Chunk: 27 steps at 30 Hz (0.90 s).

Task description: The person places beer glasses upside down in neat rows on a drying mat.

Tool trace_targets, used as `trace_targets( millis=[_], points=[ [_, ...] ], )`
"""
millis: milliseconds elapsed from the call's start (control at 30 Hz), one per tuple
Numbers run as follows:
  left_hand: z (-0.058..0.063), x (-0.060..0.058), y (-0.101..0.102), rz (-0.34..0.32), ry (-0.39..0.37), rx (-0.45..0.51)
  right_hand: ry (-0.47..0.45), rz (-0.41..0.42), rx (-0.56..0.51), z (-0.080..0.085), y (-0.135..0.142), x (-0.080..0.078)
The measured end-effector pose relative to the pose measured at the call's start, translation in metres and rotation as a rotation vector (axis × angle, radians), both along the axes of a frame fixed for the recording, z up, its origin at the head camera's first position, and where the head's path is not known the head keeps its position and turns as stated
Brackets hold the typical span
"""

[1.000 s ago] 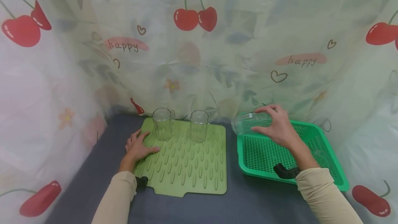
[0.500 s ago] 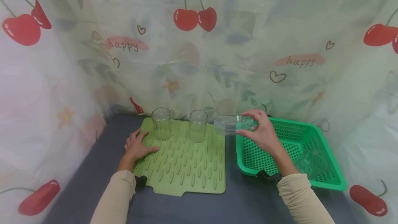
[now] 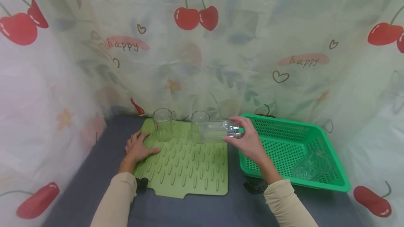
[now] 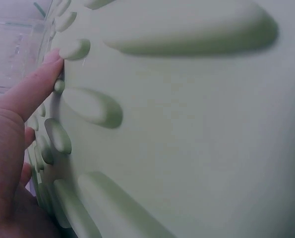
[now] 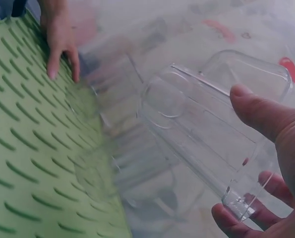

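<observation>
My right hand [image 3: 249, 144] holds a clear glass mug [image 3: 213, 131] on its side, thumb and fingers around one end. In the right wrist view the mug's handle [image 5: 286, 82] shows on the far side. In the head view this mug overlaps one of two clear mugs standing at the back of the green ridged mat, the right one [image 3: 195, 123]; the left mug [image 3: 163, 129] stands apart. My left hand [image 3: 139, 148] rests with fingers spread on the left edge of the mat [image 3: 186, 171]. The left wrist view shows its thumb [image 4: 40, 77] against the ridges.
To the right of the mat stands a green mesh basket [image 3: 277, 155], with clear glassware [image 3: 312, 164] lying in its right part. A dark cloth [image 3: 85, 185] covers the table. A cherry-printed curtain [image 3: 221, 66] hangs behind and on both sides.
My right hand has carried the mug left from over the basket to above the mat's right part. The glassware in the basket has come into fuller view. My left hand stays in place.
</observation>
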<state>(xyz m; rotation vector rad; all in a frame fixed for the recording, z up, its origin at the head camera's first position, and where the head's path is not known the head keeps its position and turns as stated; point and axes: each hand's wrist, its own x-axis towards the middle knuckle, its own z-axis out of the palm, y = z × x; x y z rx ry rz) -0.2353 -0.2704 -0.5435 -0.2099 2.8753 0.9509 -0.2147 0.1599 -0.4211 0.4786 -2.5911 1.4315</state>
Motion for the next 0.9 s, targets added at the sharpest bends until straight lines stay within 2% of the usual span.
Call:
trace_targets(
  millis=[200,467,900],
  points=[
    [-0.001,-0.001,-0.001,0.0,0.003,-0.002,-0.017,0.004,-0.033,-0.011,-0.023,0.003],
    [0.002,0.002,-0.001,-0.003,-0.003,0.023,-0.027,0.055,-0.08,-0.022,-0.05,0.002],
    [0.0,0.001,0.0,0.011,0.015,0.037,-0.062,0.109,-0.216,-0.042,-0.091,0.009]
  ],
)
